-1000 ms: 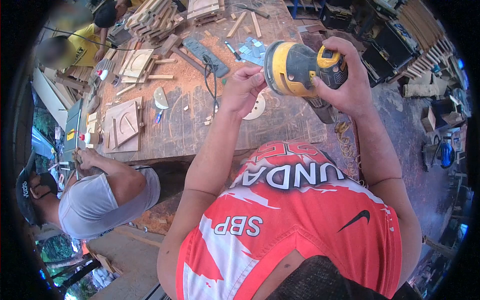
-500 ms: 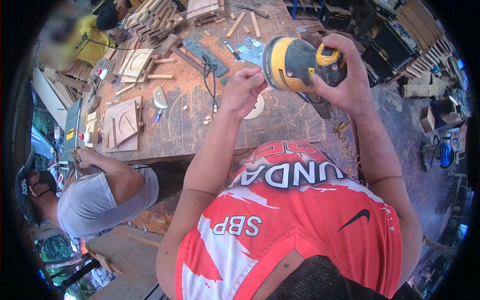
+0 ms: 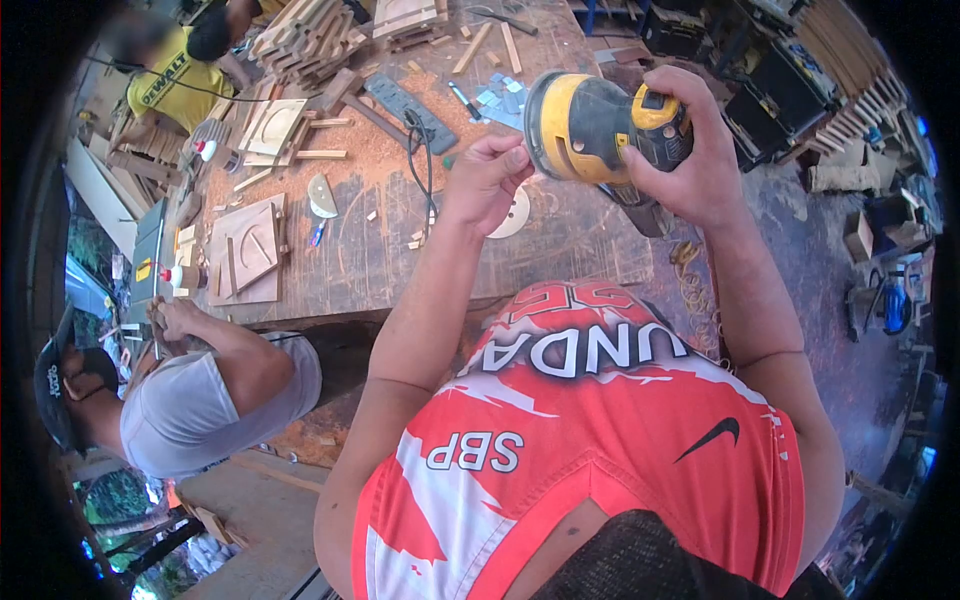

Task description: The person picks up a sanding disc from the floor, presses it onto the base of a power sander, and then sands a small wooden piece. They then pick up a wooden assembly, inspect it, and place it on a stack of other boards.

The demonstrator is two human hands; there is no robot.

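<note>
My right hand [image 3: 690, 150] is wrapped round the top of a yellow and black orbital sander [image 3: 590, 125], holding it tilted on its side above the table. The sander's round pad [image 3: 540, 122] faces left. My left hand [image 3: 488, 180] is closed, thumb and fingertips pinched together at the pad's lower edge. Whatever lies between those fingertips is too small to make out. Beneath my left hand, a pale round disc with holes [image 3: 513, 215] lies on the table, partly covered by the hand.
The wooden worktable [image 3: 370, 255] carries sawdust, a power strip [image 3: 408, 112] with a cable, blue sandpaper pieces [image 3: 502, 100], stacked wood parts [image 3: 305, 45] and a framed panel [image 3: 247, 250]. A co-worker in a grey shirt [image 3: 215, 400] stands at left; another in yellow [image 3: 180, 85] is beyond.
My hands and the sander stay almost where they were. At the far left, the person in yellow has shifted posture, and the grey-shirted person has moved slightly.
</note>
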